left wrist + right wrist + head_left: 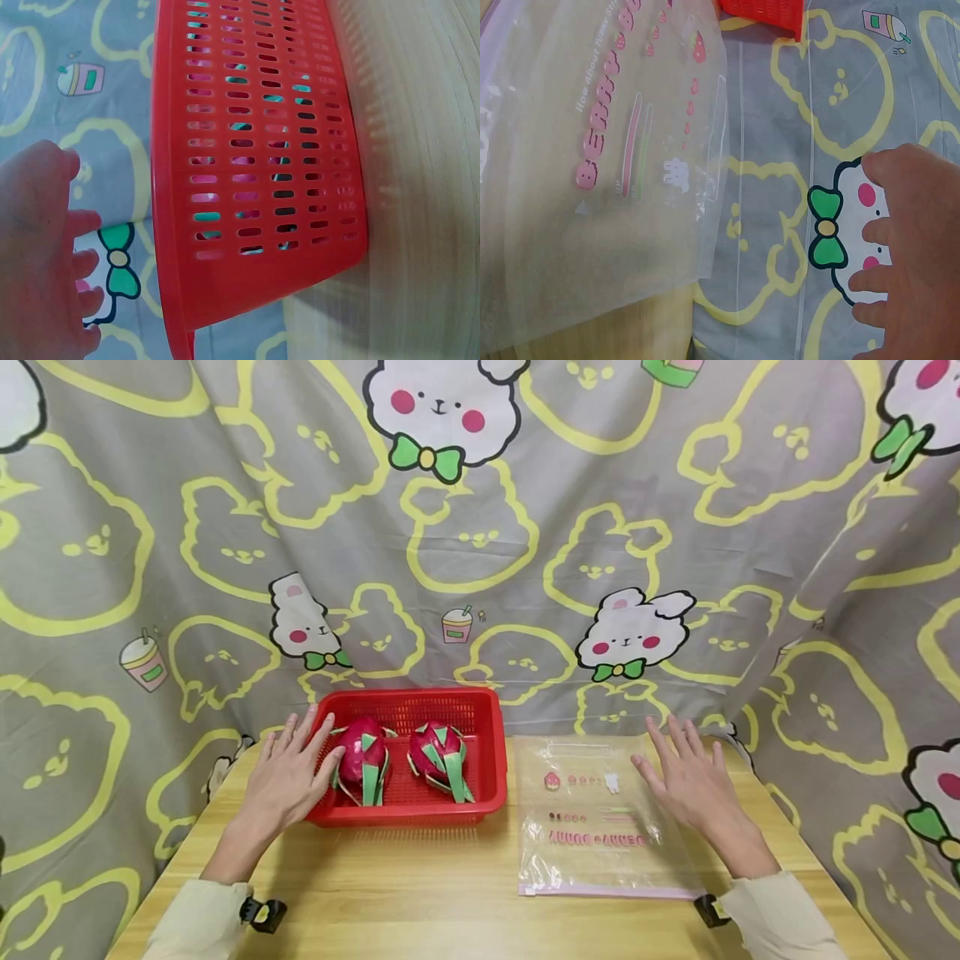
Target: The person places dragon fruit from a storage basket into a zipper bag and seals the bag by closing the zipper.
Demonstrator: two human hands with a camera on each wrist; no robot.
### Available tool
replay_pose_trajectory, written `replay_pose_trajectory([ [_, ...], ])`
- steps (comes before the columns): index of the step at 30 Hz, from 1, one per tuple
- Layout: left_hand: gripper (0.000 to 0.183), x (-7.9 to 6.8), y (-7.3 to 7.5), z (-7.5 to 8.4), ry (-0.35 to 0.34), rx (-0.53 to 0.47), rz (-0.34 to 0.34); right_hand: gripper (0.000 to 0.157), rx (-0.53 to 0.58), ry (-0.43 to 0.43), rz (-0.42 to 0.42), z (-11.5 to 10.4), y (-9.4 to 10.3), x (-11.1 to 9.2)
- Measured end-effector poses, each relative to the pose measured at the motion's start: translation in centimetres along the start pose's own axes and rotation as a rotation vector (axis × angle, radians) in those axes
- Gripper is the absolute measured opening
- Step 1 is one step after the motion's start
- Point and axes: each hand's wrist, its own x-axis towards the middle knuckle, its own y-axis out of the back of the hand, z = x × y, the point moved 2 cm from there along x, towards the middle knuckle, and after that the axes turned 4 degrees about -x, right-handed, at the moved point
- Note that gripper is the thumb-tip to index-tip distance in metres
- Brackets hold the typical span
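Two dragon fruits, one on the left (pixel 362 752) and one on the right (pixel 435 747), lie in a red plastic basket (pixel 495 752) with slotted walls. My left hand (pixel 283 772) is spread at the basket's left side, its thumb overlapping the rim in the head view; the left wrist view has the hand (pixel 45 255) beside the basket wall (pixel 247 187). A clear zip bag (pixel 585 868) with pink print lies flat on the table, its slider edge toward me. Over its right edge my right hand (pixel 693 781) has its fingers spread and holds nothing.
The wooden table (pixel 420 902) carries the basket and bag side by side. A grey curtain (pixel 487 568) with yellow outlines and white cartoon animals hangs close behind and along both sides. Each wrist wears a small black device, one on the left (pixel 264 913) and one on the right (pixel 711 910).
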Motion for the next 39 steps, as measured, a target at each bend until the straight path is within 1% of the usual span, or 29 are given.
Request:
replay_pose_trajectory([
  [11, 0.065, -0.2, 0.1, 0.1, 0.012, -0.003, -0.004, 0.071, 0.013, 0.003, -0.010, -0.5, 0.0, 0.1],
  [16, 0.065, -0.3, -0.1, 0.3, 0.034, 0.010, -0.021, 0.070, 0.016, 0.008, -0.003, -0.7, -0.1, 0.0],
  [24, 0.065, -0.5, -0.4, 0.7, 0.039, 0.017, -0.009, 0.068, 0.023, 0.015, 0.014, -1.3, 0.0, -0.2],
  [27, 0.065, -0.8, -0.4, 0.8, 0.041, 0.015, -0.015, 0.068, 0.031, 0.020, 0.017, -1.5, 0.0, -0.3],
  [33, 0.062, -1.0, -0.7, 1.6, 0.045, -0.013, -0.018, 0.069, 0.061, 0.023, 0.019, -1.5, -0.7, -1.2],
  [39, 0.062, -1.3, -1.4, 2.6, 0.043, -0.028, 0.004, 0.069, 0.127, 0.009, 0.022, -2.0, -1.4, -2.4],
])
